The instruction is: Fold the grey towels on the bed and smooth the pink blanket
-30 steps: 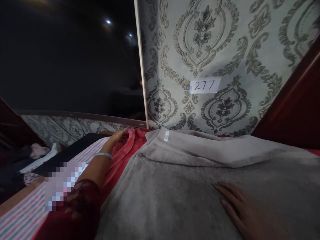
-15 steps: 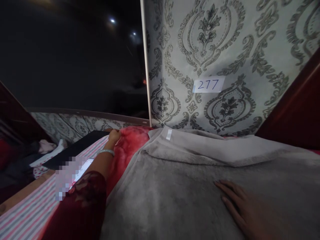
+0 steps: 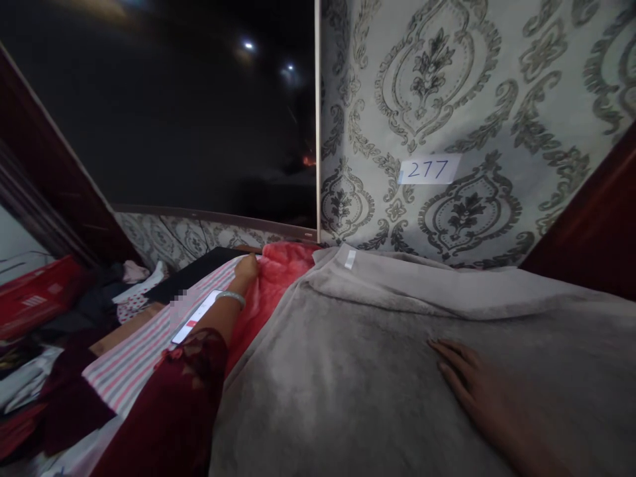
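Note:
My left hand, with a bracelet at the wrist, is closed at the far end of a pink, grey and white striped cloth. Its fingers are partly hidden, and a red plush blanket lies right beside it. Under my left forearm, a phone with a lit screen rests on the striped cloth. My right hand lies flat, fingers extended, on a grey plush blanket. The grey blanket has a paler folded-back edge with a white tag and overlaps the red one.
Behind stand a large dark glossy screen and a patterned wall bearing a paper marked 277. A black flat object lies beyond the striped cloth. Piled clothes and a red bag are at left. Dark red wood slants at right.
The view has swung left, so the scene sits further right and more of the clothes pile shows. Both hands keep about the same places on the fabrics.

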Action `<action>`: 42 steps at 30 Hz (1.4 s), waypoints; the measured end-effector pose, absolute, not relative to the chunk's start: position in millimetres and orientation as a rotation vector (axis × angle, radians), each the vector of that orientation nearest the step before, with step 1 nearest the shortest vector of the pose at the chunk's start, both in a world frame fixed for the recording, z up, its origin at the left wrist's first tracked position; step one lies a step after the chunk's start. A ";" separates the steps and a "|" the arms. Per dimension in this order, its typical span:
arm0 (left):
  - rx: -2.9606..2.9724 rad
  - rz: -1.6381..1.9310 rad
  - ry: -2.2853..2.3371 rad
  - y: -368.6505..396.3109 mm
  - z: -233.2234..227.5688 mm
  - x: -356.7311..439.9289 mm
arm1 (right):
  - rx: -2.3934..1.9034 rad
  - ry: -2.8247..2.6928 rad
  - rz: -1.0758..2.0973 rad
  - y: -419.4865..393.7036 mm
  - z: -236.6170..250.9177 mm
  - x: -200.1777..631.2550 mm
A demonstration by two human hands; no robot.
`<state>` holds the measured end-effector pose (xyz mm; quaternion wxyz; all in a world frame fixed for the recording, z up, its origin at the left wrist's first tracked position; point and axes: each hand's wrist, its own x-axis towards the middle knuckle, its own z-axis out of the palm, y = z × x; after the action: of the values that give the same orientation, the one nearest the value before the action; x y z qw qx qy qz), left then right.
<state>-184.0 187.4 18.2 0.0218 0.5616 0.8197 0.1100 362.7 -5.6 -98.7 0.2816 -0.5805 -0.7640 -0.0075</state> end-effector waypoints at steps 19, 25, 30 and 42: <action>1.832 0.221 2.369 72.8 11.0 -167.7 | -1.510 -2.076 -0.071 8.2 -113.5 369.7; 1.847 0.353 2.396 42.4 8.5 -143.7 | -1.477 -2.098 -0.055 9.8 -113.0 372.8; 1.776 0.351 2.486 6.9 6.6 -156.0 | -1.478 -2.113 -0.044 16.2 -121.2 378.9; 1.677 0.301 2.581 -19.8 24.9 -200.2 | -1.480 -2.101 -0.032 17.0 -125.0 380.9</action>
<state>-200.2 -19.8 24.9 0.0246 0.5421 0.8343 0.0972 380.9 17.0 -125.0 0.2819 -0.5526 -0.7842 -0.0118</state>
